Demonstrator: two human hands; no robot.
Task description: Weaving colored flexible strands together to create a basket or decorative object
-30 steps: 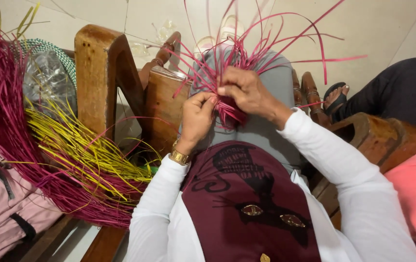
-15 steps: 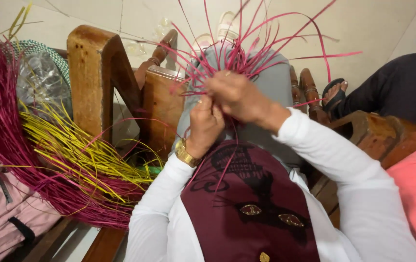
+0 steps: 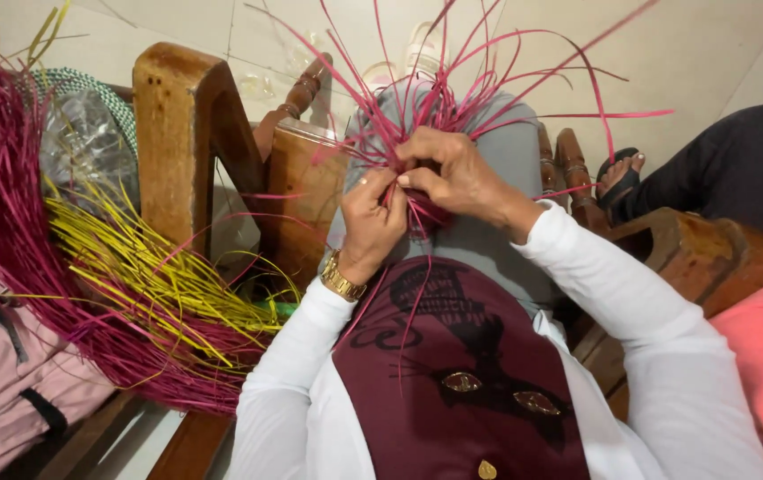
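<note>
Hiding woven centre: left hand point(image 3: 374, 222), right hand point(image 3: 453, 173), magenta strips point(image 3: 453, 98).

A single camera sat on the person's head and looked steeply down over the chest and lap, close enough that the white sleeves and dark red top filled the lower half of the picture. It faced forward past the knees to a pale tiled floor point(image 3: 719, 53), with the wooden chair arm point(image 3: 177, 133) at the left edge and another at the right. No second view was given, so nothing was shared.
</note>
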